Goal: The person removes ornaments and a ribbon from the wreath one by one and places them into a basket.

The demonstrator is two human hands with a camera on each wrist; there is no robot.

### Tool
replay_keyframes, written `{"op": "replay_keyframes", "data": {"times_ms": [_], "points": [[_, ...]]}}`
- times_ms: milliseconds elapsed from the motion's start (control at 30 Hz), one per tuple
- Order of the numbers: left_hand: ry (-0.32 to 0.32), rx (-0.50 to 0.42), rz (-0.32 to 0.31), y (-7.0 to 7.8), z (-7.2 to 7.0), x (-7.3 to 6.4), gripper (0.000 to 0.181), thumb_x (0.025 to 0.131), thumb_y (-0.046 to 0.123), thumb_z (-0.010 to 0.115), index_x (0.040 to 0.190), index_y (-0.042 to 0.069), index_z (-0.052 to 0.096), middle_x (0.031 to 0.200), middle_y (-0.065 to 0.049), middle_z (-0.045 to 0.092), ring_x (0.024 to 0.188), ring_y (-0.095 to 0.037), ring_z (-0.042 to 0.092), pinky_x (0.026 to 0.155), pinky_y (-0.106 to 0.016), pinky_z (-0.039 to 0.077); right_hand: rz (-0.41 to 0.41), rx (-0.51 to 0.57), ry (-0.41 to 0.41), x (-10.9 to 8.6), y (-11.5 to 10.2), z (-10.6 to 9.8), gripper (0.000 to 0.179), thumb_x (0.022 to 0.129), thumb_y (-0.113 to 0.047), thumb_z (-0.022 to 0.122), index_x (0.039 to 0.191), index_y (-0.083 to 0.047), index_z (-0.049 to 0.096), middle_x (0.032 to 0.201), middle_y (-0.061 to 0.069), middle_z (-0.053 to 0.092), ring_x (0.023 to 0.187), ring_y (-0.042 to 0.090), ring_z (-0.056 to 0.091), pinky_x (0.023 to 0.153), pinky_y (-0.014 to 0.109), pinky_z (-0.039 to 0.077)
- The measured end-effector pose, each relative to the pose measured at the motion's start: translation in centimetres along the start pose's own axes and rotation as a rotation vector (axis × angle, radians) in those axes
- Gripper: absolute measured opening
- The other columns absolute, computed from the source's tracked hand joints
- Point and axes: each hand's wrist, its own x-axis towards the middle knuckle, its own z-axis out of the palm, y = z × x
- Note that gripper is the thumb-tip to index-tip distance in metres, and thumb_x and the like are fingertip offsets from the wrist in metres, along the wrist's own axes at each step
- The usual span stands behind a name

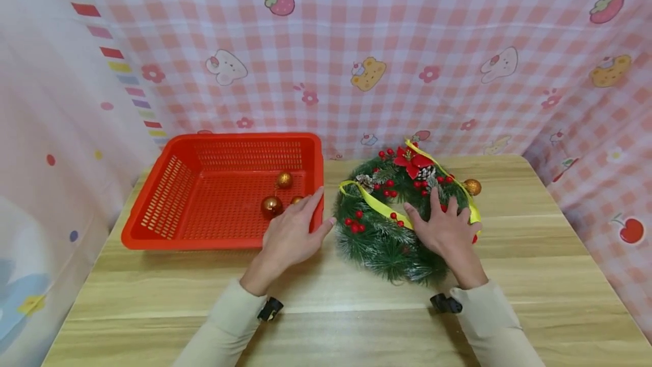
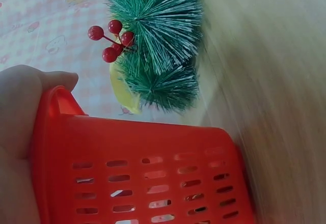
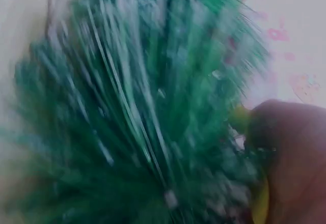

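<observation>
My left hand (image 1: 292, 234) straddles the near right rim of a red plastic basket (image 1: 224, 242), its fingers on the inner side and thumb on the outer. The left wrist view shows the thumb close over the rim, with the basket's slotted wall (image 2: 153, 145) below. Inside the basket lie a shiny bauble (image 1: 271, 207), a glittery gold bauble (image 1: 284, 179) and another partly covered by my left hand. My right hand (image 1: 448, 234) rests spread on the right side of a green wreath (image 1: 377, 242). A yellow ribbon (image 1: 377, 204) runs across the wreath; the right wrist view is blurred.
A red poinsettia (image 1: 411, 161), pinecones and red berries (image 1: 355, 222) decorate the wreath. Beside its far right edge is a gold bauble (image 1: 472, 187). The wooden table (image 1: 351, 333) meets a pink checked cloth (image 1: 326, 95) at the back.
</observation>
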Motion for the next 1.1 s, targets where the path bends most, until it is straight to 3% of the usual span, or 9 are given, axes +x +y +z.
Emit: {"op": "replay_keyframes", "data": {"times_ms": [133, 267, 400, 500, 667, 867, 1100], "points": [[0.013, 0.021, -0.002, -0.1, 0.2, 0.0, 0.069, 0.097, 0.052, 0.054, 0.156, 0.027, 0.031, 0.148, -0.007, 0.051, 0.128, -0.03, 0.054, 0.078, -0.045, 0.055, -0.148, 0.069, 0.014, -0.8, 1.5, -0.9, 0.096, 0.092, -0.076, 0.035, 0.16, -0.014, 0.007, 0.158, 0.035, 0.01, 0.135, 0.066, 0.013, 0.095, 0.084, 0.008], [0.023, 0.028, 0.004, -0.1, 0.1, 0.1, 0.069, 0.097, 0.052, 0.054, 0.156, 0.027, 0.031, 0.147, -0.005, 0.052, 0.124, -0.029, 0.057, 0.064, -0.035, 0.053, -0.417, 0.118, 0.126, -1.1, 3.1, -1.4, 0.087, 0.093, -0.06, 0.056, 0.159, -0.016, 0.019, 0.159, 0.029, 0.015, 0.142, 0.057, 0.012, 0.102, 0.079, 0.005], [0.03, 0.032, 0.009, 0.0, 0.1, 0.1, 0.068, 0.097, 0.051, 0.055, 0.156, 0.027, 0.031, 0.146, -0.004, 0.053, 0.12, -0.028, 0.06, 0.054, -0.029, 0.047, -0.696, 0.077, 0.183, 0.1, 4.3, -1.3, 0.088, 0.085, -0.052, 0.072, 0.156, -0.019, 0.032, 0.159, 0.024, 0.023, 0.145, 0.049, 0.013, 0.108, 0.073, 0.007], [0.022, 0.036, 0.005, 0.1, 0.2, 0.1, 0.069, 0.097, 0.052, 0.053, 0.157, 0.027, 0.03, 0.146, -0.004, 0.053, 0.119, -0.028, 0.06, 0.055, -0.03, 0.047, -0.783, 0.003, 0.182, 1.2, 5.1, -1.0, 0.091, 0.079, -0.057, 0.075, 0.153, -0.02, 0.038, 0.159, 0.022, 0.024, 0.146, 0.048, 0.015, 0.112, 0.07, 0.007], [-0.006, 0.042, -0.004, 0.2, 0.4, 0.1, 0.069, 0.097, 0.054, 0.05, 0.157, 0.029, 0.027, 0.148, -0.004, 0.051, 0.117, -0.029, 0.062, 0.056, -0.03, 0.046, -0.743, -0.083, 0.134, 2.0, 6.2, -0.1, 0.087, 0.081, -0.062, 0.07, 0.151, -0.017, 0.042, 0.161, 0.018, 0.023, 0.147, 0.049, 0.011, 0.114, 0.068, 0.008], [0.006, 0.054, -0.021, 0.2, 0.5, 0.0, 0.069, 0.096, 0.054, 0.052, 0.157, 0.032, 0.027, 0.148, -0.001, 0.051, 0.088, -0.026, 0.065, 0.049, -0.028, 0.038, -0.651, -0.105, 0.123, 1.5, 5.8, 0.6, 0.082, 0.086, -0.063, 0.064, 0.152, -0.019, 0.042, 0.162, 0.014, 0.026, 0.147, 0.048, 0.013, 0.113, 0.069, 0.012], [-0.001, 0.06, -0.023, 0.1, 0.4, 0.0, 0.07, 0.097, 0.056, 0.049, 0.158, 0.033, 0.024, 0.149, -0.001, 0.05, 0.058, -0.017, 0.052, 0.043, -0.029, 0.034, -0.497, -0.093, 0.173, 0.0, 4.4, 1.7, 0.078, 0.09, -0.064, 0.055, 0.148, -0.014, 0.047, 0.16, 0.019, 0.027, 0.144, 0.052, 0.015, 0.113, 0.069, 0.013]]}}
